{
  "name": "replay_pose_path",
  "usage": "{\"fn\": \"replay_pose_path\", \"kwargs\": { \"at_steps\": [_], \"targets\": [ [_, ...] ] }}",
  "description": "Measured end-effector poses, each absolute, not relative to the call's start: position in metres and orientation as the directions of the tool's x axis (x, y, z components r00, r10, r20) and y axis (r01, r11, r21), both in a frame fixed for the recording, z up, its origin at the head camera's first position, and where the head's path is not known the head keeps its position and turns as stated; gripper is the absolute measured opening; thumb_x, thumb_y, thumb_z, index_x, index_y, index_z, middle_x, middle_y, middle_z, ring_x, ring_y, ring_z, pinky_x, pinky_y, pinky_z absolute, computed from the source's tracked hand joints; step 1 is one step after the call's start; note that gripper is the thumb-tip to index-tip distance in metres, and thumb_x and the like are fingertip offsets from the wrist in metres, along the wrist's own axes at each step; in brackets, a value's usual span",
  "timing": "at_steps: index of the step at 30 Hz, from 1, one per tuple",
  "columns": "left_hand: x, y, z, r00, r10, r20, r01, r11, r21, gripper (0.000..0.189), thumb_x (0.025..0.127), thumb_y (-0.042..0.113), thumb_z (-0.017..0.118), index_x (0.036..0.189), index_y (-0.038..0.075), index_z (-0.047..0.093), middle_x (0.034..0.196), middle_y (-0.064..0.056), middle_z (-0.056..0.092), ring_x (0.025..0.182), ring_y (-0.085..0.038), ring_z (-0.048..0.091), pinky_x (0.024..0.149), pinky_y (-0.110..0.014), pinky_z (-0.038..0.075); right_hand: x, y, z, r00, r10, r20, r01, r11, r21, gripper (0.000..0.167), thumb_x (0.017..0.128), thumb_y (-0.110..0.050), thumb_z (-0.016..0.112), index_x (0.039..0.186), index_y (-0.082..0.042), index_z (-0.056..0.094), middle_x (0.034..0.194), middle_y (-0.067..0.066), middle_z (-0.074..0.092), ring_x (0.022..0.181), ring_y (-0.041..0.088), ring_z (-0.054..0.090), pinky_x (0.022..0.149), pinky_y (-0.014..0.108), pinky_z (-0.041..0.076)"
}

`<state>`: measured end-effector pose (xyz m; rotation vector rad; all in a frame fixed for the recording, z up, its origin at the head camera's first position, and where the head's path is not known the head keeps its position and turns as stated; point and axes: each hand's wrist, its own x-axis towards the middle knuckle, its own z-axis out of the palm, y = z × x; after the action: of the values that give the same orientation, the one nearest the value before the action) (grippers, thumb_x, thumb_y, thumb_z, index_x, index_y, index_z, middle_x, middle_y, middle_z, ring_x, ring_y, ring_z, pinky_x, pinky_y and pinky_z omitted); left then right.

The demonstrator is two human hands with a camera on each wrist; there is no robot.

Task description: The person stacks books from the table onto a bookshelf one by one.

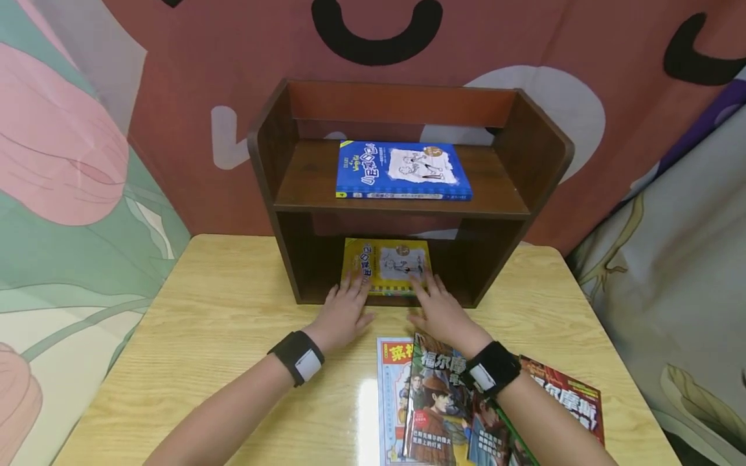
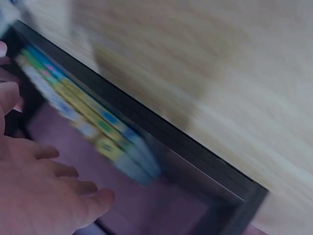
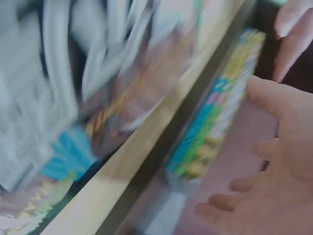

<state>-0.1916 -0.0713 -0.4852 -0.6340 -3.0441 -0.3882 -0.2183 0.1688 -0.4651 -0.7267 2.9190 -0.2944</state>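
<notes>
A yellow comic book (image 1: 402, 259) lies flat on the lower shelf of a dark brown two-tier bookshelf (image 1: 280, 252). Both wrist views, though blurred, show yellow, green and blue spines (image 3: 210, 122) stacked beneath its cover. My left hand (image 1: 344, 314) reaches to the book's front left side, fingers spread and fingertips overlapping its edge in the head view. At the front right side is my right hand (image 1: 443, 314), its fingers extended likewise. Neither hand curls round anything. On the upper shelf a blue comic book (image 1: 402, 169) lies flat, cover up.
Several glossy books lie fanned out on the wooden table (image 1: 233, 362), partly under my right forearm: a light blue one (image 1: 390, 401), a detective-cover book (image 1: 434, 408) and a red one (image 1: 574, 395). Printed cloth (image 1: 192, 97) hangs behind the bookshelf.
</notes>
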Motion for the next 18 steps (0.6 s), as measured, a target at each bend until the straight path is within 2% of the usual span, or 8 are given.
{"fn": "replay_pose_path", "kwargs": {
  "at_steps": [7,13,18],
  "targets": [
    [-0.141,-0.057,-0.481,-0.826,0.564,-0.016,0.545,0.805,0.232,0.074,0.095,0.048,0.047,0.151,0.007,0.021,0.159,-0.014,0.008,0.146,-0.035,0.007,0.113,-0.058,0.021,-0.166,0.171,-0.455,-0.868,-0.473,-0.149,-0.442,0.874,-0.201,0.087,0.087,-0.046,0.063,0.151,-0.007,0.02,0.156,0.026,0.007,0.14,0.048,0.014,0.107,0.06,0.03],
    [-0.114,-0.048,-0.482,-0.767,0.628,-0.128,0.593,0.771,0.232,0.073,0.094,0.049,0.047,0.15,0.01,0.023,0.159,-0.011,0.01,0.146,-0.03,0.01,0.114,-0.054,0.022,-0.129,0.174,-0.461,-0.865,-0.452,-0.219,-0.413,0.888,-0.202,0.087,0.086,-0.052,0.061,0.15,-0.006,0.023,0.157,0.023,0.009,0.141,0.046,0.017,0.104,0.061,0.034],
    [-0.102,-0.041,-0.484,-0.722,0.664,-0.193,0.629,0.746,0.217,0.071,0.094,0.049,0.048,0.15,0.011,0.027,0.158,-0.01,0.016,0.146,-0.027,0.015,0.113,-0.051,0.026,-0.104,0.172,-0.469,-0.854,-0.437,-0.283,-0.388,0.896,-0.214,0.096,0.081,-0.062,0.058,0.15,-0.006,0.023,0.155,0.026,0.011,0.14,0.049,0.014,0.101,0.061,0.037]
  ]
}}
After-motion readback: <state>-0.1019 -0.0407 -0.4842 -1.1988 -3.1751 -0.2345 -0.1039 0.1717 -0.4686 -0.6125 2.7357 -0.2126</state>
